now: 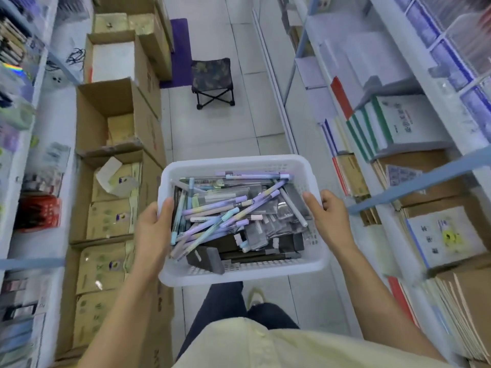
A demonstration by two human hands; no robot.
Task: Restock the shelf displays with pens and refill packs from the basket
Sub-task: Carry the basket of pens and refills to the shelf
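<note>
Now the left hand and right hand grip the side rims of the white basket, thumbs curled inside. Pastel pens and dark refill packs lie inside it, between shelves and cardboard boxes.

left shelf: all smeared, can't tell the goods
refill packs: mostly buried under the pens (labels unreadable)
left hand: fingers hidden behind the basket wall
right shelf: upper bins blurred, cut off by the edge
</note>
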